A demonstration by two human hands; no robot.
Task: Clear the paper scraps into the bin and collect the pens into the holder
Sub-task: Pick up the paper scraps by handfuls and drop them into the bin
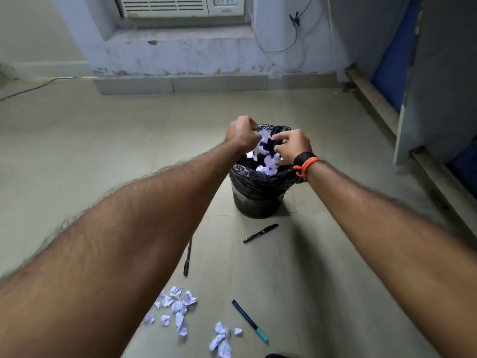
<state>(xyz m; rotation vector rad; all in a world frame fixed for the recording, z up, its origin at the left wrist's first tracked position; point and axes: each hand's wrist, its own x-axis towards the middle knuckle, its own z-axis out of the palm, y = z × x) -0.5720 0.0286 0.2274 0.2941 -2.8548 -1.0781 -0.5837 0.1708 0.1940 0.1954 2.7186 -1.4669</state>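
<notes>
A black bin (258, 195) lined with a black bag stands on the floor. Both hands hover over its mouth. My left hand (241, 134) is curled, with white paper scraps (263, 151) at its fingertips. My right hand (293, 147) has its fingers apart above loose scraps that hang blurred inside the bin's opening. More crumpled scraps (175, 306) lie on the floor near me, with a smaller cluster of scraps (223, 339) to their right. Three pens lie on the floor: a black pen (260, 233), a second black pen (187, 257) partly under my left arm, and a teal-tipped pen (249, 320). No holder is visible.
A wall with a window air conditioner (180, 6) and a low ledge (180, 83) stands behind the bin. A hanging cable (296, 34) runs down the wall. Grey furniture panels with a wooden base rail (374, 104) line the right side. A cord (33, 89) crosses the far left floor.
</notes>
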